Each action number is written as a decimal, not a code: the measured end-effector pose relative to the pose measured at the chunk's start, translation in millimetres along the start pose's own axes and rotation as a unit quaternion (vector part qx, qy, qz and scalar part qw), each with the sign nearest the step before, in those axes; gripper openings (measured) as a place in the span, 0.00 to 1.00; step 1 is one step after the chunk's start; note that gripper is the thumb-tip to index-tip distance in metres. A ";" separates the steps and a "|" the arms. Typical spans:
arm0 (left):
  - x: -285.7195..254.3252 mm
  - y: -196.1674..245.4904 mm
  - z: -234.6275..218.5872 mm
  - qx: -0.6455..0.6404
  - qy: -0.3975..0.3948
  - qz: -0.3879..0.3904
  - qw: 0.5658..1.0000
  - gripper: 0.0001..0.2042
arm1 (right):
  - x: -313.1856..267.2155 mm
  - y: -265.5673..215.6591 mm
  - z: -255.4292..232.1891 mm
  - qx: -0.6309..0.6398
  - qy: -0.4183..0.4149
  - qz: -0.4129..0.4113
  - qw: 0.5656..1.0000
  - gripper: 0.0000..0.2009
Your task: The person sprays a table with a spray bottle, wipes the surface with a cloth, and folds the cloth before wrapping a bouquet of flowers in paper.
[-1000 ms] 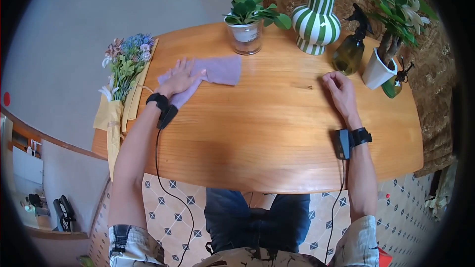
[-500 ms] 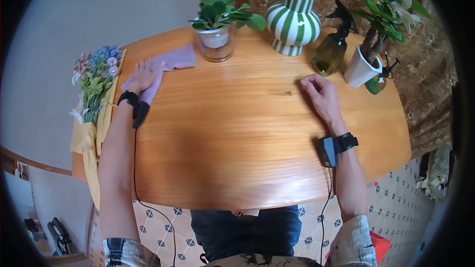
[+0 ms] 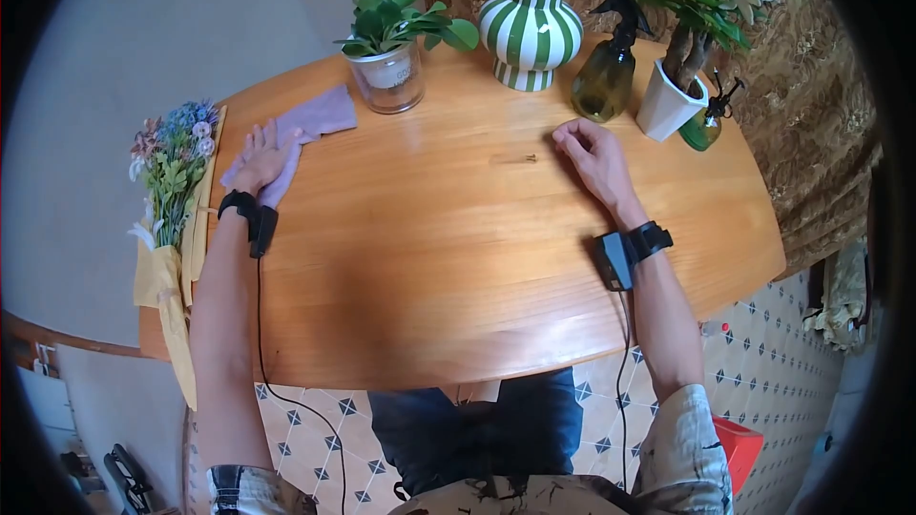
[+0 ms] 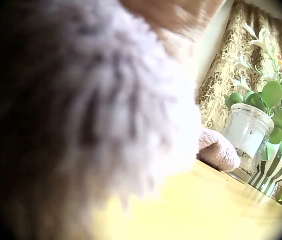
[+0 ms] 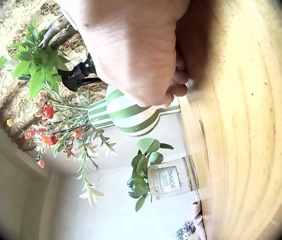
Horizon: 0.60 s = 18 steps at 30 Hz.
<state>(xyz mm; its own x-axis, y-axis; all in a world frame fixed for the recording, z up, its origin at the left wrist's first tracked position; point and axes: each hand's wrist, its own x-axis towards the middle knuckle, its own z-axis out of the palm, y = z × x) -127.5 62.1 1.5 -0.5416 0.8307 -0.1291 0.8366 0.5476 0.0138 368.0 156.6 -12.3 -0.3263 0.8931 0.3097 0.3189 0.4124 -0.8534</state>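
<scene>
A person sits at a wooden table (image 3: 429,257), both arms stretched across it. At the left of the head view, the left hand (image 3: 256,167) lies palm down, fingers extended and spread apart, on a lilac cloth (image 3: 324,114). The spread palm seems to press the cloth flat against the wood; nothing is gripped. The cloth reaches from under the hand towards the upper middle, its far end near a glass jar (image 3: 405,95) with a leafy plant (image 3: 386,19). In the left wrist view, fluffy pile fills most of the picture.

Right of centre, the right hand (image 3: 596,160) rests on the wood, fingers loosely curled together, with nothing visible in them; it looks idle, perhaps just propping that arm.

Along the far edge, from upper middle to upper right, stand a green-and-white striped vase (image 3: 532,33), an amber spray bottle (image 3: 603,86) and a white pot (image 3: 670,107), a smaller green sprayer (image 3: 701,132) beside it. Standing back there, they leave the wood between the hands bare. At far left, a flower bouquet (image 3: 179,176) lies along the edge, its stems bundled in yellowish paper (image 3: 172,300).
</scene>
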 end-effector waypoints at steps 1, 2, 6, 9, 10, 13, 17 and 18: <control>-4.5 2.4 -1.6 -0.001 0.002 0.000 1.000 0.45 | 0.6 2.3 0.2 0.002 0.000 0.000 1.000 0.12; -8.8 4.7 -3.3 0.001 0.003 -0.001 1.000 0.45 | 1.1 4.4 0.3 0.001 0.000 -0.002 1.000 0.12; -31.8 12.4 -5.9 0.024 -0.015 -0.001 1.000 0.46 | 0.9 4.3 -0.7 0.002 -0.004 0.000 1.000 0.12; -51.7 18.5 -8.5 0.020 -0.018 0.015 1.000 0.48 | 0.7 4.3 -0.8 0.019 -0.006 0.000 1.000 0.12; -57.3 19.7 -8.3 0.019 -0.023 0.022 0.999 0.48 | 0.2 3.1 -0.9 0.021 -0.007 0.000 1.000 0.12; -70.3 20.0 -5.4 0.000 -0.027 0.042 0.999 0.49 | -0.7 -0.1 -1.1 0.022 -0.017 0.009 1.000 0.12; -85.3 22.5 -1.9 -0.006 -0.021 0.051 0.998 0.48 | 2.4 7.3 -1.1 0.036 -0.015 -0.007 0.999 0.11; -88.2 23.3 -1.2 0.000 -0.017 0.057 0.998 0.48 | 3.6 11.9 -0.1 0.042 -0.017 -0.016 0.999 0.11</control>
<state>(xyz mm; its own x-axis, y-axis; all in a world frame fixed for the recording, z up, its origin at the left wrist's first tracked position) -60.4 1.8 14.4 -0.4402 0.8835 -0.1602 0.8925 0.4500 0.0298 370.7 164.7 -21.3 -0.3650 0.8727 0.3241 0.2327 0.4227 -0.8759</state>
